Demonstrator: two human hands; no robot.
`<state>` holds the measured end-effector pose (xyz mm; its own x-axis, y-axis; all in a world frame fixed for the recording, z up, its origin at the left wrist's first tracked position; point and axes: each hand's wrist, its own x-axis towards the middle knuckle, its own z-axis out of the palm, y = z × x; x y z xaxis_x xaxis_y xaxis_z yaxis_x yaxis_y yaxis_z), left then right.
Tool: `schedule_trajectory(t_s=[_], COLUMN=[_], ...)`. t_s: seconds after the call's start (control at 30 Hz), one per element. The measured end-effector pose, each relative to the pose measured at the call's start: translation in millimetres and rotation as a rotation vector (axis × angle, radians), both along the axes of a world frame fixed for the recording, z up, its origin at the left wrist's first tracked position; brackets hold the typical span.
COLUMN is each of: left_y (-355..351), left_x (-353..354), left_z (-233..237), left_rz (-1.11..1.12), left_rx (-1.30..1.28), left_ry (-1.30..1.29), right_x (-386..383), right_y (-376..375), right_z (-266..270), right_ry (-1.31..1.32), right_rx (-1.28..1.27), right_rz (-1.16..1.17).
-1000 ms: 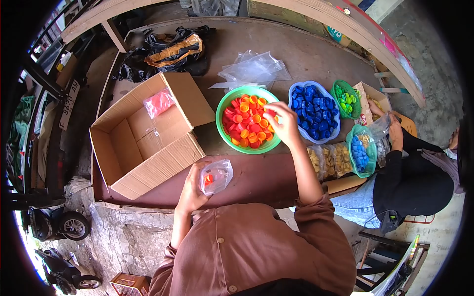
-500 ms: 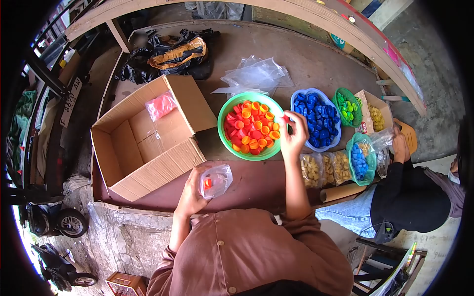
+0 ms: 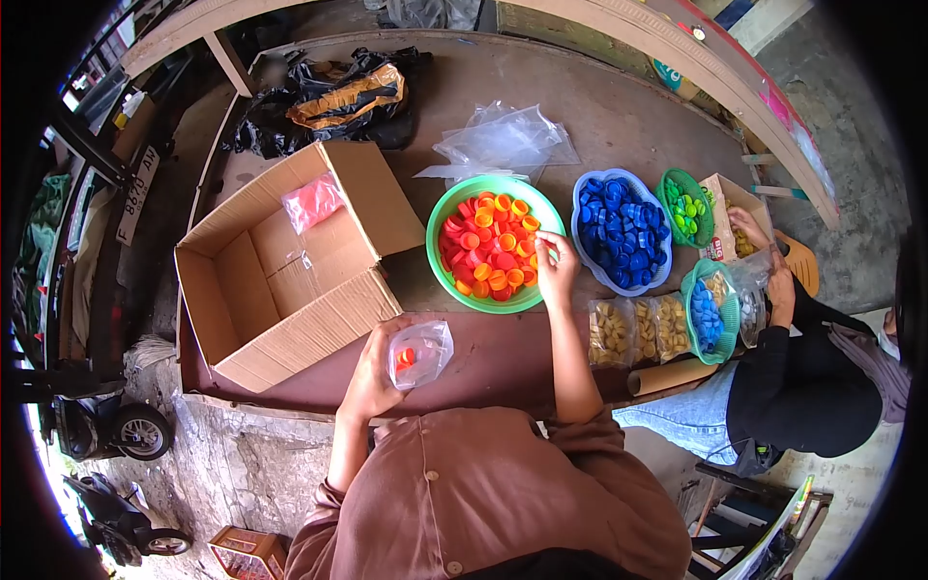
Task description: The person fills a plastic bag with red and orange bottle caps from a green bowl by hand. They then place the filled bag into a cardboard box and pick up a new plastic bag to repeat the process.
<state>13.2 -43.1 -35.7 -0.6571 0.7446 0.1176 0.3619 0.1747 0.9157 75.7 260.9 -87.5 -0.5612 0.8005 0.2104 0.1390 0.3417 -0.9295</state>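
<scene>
My left hand (image 3: 375, 372) is closed round a clear plastic bag (image 3: 435, 350), holding it with the mouth up over the table's front edge. A few orange-red caps (image 3: 404, 358) lie inside the bag. My right hand (image 3: 557, 275) is at the right rim of a green bowl (image 3: 447, 286), with fingertips pinched together. Whatever is between those fingers is too small to make out. The bowl is full of red and orange plastic caps (image 3: 498, 253).
Left stands an open cardboard box (image 3: 290, 333) holding a pink-red packet (image 3: 313, 202). Flat plastic bags (image 3: 507, 140) lie behind the bowl. Rightward are a basin of blue caps (image 3: 622, 232), packed bags (image 3: 611, 333), and a co-worker (image 3: 802, 387) handling yellowish pieces.
My right hand has moved slightly left and down at the bowl's rim; the red cap earlier at its fingertips no longer shows. The co-worker's other hand has appeared at the small box.
</scene>
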Motion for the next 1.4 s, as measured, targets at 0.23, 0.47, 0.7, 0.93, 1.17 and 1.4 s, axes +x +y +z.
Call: schedule_trajectory(t_s=[0.23,0.47,0.7,0.93,1.17,1.4], left_y=[3,4,2,4,6,4], left_x=[2,1,1,3,2,-1], left_z=[6,8,6,9,2,-1], left_rz=[-0.023,-0.010,-0.012,-0.020,-0.018,0.000], left_rx=[-0.009,-0.017,-0.026,-0.020,0.001,0.003], left_ry=[-0.027,-0.006,-0.010,-0.008,-0.006,0.030], right_x=[-17,-6,-3,10,12,-2], right_y=[18,29,40,20,-69,-105], right_z=[33,8,4,24,87,103], right_ry=[0.215,-0.739,-0.618,-0.362,0.039,-0.020], right_rx=[-0.565,0.643,0.649,0.548,0.107,0.188], right_rz=[0.200,0.354,0.345,0.202,0.689,0.959])
